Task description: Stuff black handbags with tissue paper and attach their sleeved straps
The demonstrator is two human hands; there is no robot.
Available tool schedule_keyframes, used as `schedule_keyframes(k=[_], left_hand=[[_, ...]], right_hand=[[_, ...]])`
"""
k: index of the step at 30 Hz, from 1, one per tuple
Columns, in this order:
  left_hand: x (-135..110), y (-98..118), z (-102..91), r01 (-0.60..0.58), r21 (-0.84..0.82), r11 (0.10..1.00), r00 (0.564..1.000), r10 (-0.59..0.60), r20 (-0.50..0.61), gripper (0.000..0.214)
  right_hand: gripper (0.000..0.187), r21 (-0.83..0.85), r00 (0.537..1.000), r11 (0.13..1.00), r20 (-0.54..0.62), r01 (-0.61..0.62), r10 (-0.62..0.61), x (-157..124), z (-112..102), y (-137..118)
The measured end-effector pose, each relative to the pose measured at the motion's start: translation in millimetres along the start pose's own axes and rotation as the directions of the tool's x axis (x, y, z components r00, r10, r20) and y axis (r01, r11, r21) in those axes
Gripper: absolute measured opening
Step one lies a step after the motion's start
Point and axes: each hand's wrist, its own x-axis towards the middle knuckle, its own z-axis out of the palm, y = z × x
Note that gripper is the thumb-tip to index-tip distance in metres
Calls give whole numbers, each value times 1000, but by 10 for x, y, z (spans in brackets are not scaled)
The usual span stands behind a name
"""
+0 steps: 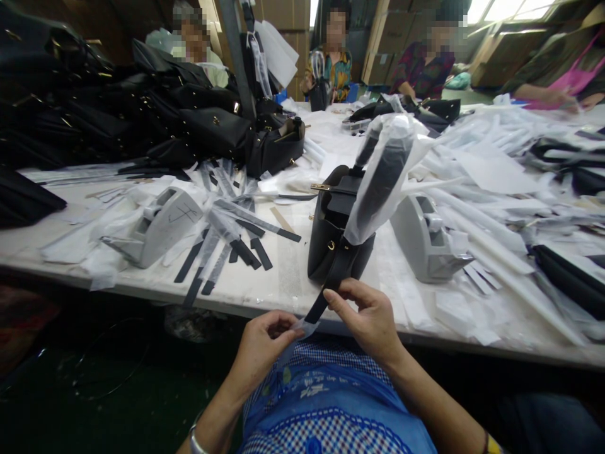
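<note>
A black handbag [326, 217] with gold fittings stands on the table in front of me, its handle [382, 183] wrapped in clear film. One black strap [317, 306] hangs from the bag over the table's front edge. Between the thumb and fingers of my right hand [366, 312], that strap is pinched near the bag. My left hand [271, 337] is closed on a piece of clear plastic film [305, 328] at the strap's lower end. The fingertips partly cover the film.
Grey tape dispensers stand left [165, 230] and right [425, 243] of the bag. Several film-wrapped black strips [236, 230] lie to the left. Black bags [208, 129] are heaped at the back left. White wrapping [496, 157] covers the right side. Several people work across the table.
</note>
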Motion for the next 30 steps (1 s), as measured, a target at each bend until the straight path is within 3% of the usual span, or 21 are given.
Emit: schedule_keyframes(k=[11, 18, 22, 25, 30], left_hand=[[107, 180, 166, 100, -367, 925, 995, -89, 47, 27], [419, 605, 408, -110, -406, 907, 994, 104, -36, 30], [608, 797, 540, -223, -397, 890, 974, 190, -121, 29], [650, 785, 570, -243, -357, 902, 967, 197, -161, 34], [651, 524, 516, -236, -170, 957, 951, 192, -241, 42]], right_hand=[[27, 46, 999, 999, 22, -26, 25, 27, 22, 55], [42, 20, 998, 999, -58, -34, 35, 67, -99, 109], [34, 89, 992, 993, -95, -78, 86, 168, -159, 36], [30, 93, 985, 991, -131, -97, 108, 267, -174, -28], [29, 49, 969, 987, -191, -151, 158, 306, -71, -23]])
